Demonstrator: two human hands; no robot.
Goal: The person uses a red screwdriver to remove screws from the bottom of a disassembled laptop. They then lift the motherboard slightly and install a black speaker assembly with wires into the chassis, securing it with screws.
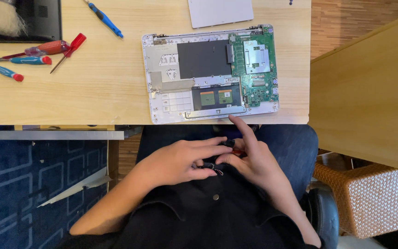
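Observation:
My left hand (180, 159) and my right hand (249, 159) meet over my lap, just below the table's front edge. Together they pinch a small black part with thin red and dark wires (217, 166); most of it is hidden by my fingers. My right index finger points up toward the opened laptop base (166, 99), which lies on the wooden table (93, 92) with its green circuit board (256, 69), dark grey panel (203, 57) and trackpad underside (216, 97) exposed.
Several screwdrivers with red and blue handles (38, 53) lie at the table's left, one more blue one (104, 18) further back. A closed dark laptop (28, 20) sits far left, a grey cover (219, 11) at the back. A wicker stool (369, 198) stands right.

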